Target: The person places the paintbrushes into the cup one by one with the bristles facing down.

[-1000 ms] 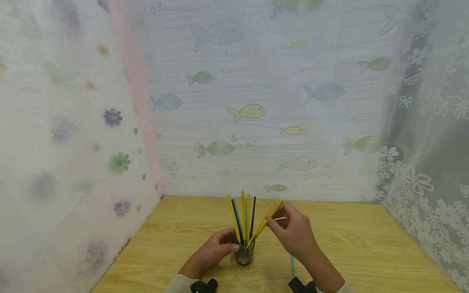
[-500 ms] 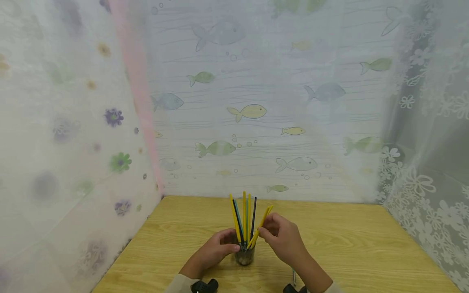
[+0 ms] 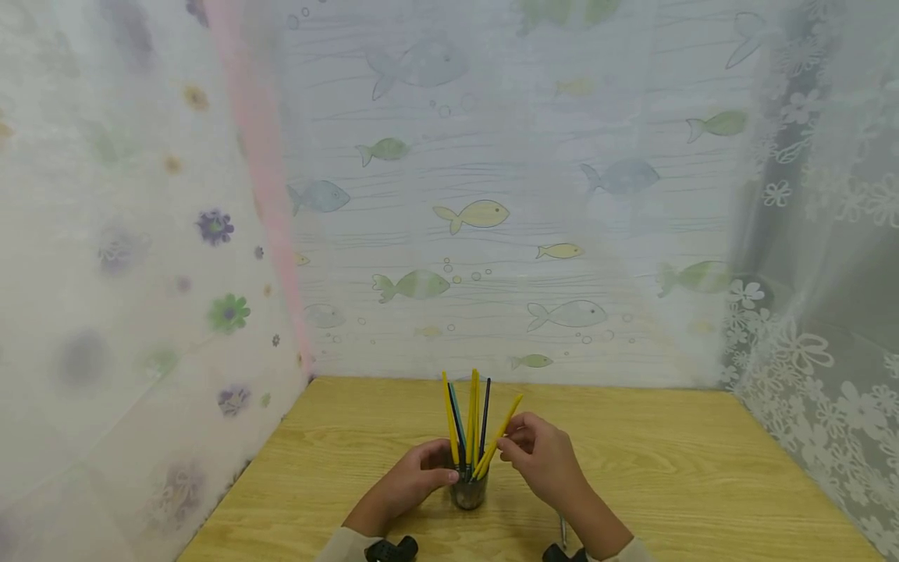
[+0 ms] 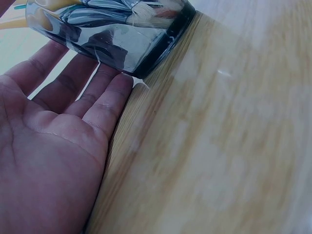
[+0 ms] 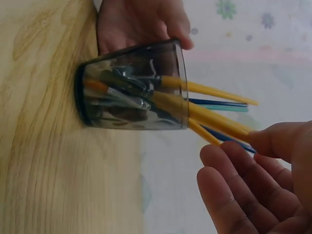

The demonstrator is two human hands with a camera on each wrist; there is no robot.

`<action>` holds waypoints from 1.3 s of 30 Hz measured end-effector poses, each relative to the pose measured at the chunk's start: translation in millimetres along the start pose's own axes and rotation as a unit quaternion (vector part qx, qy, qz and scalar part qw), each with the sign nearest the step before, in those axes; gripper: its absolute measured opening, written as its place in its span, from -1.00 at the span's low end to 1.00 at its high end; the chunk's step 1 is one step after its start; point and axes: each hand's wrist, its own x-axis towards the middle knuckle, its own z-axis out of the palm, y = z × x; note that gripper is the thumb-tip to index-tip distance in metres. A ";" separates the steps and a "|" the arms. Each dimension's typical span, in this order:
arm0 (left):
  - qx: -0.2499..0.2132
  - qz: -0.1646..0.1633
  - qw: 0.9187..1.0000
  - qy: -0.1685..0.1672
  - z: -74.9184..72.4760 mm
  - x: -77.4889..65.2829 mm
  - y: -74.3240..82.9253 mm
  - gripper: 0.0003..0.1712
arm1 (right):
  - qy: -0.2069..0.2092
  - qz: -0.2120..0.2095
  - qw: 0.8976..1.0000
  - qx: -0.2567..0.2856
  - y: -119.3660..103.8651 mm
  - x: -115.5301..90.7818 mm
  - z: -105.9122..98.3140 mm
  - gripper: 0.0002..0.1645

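Note:
A smoky clear cup [image 3: 468, 493] stands upright on the table, holding several paintbrushes [image 5: 214, 92] bristles down, with yellow, dark blue and teal handles. My left hand [image 3: 416, 478] holds the cup from its left side, thumb near the rim; in the left wrist view its fingers [image 4: 105, 95] reach behind the cup. My right hand [image 3: 546, 457] is beside the leaning yellow brushes [image 3: 504, 428] at the cup's right side. Its fingers are spread loosely in the right wrist view, and the thumb tip overlaps a yellow handle [image 5: 229, 126]; whether it touches is hard to tell.
Under my right forearm lies another paintbrush [image 3: 563, 529], mostly hidden, its metal part showing. The wood-grain table [image 3: 351, 421] runs back to a fish-print curtain [image 3: 485, 297]. Flower-print curtains [image 3: 225, 312] hang at the left and right.
My right hand has come down and left, lowering a yellow paintbrush into the cup, and its fingers have loosened. Some brushes have shifted slightly. The left hand stays at the cup.

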 end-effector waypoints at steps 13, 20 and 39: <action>-0.010 -0.003 1.000 -0.006 -2.2 0.5 -3.4 -0.24 | 0.027 0.053 0.997 -0.041 16.0 8.0 -19.0 -0.86; -0.016 -0.001 1.000 -0.011 -1.7 0.3 -3.3 -0.28 | 0.020 0.086 0.988 -0.127 34.8 7.2 -36.6 -0.78; -0.015 -0.003 1.000 -0.013 -3.3 0.9 -5.2 -0.30 | -0.030 0.137 0.968 -0.208 66.9 4.4 -45.2 -0.68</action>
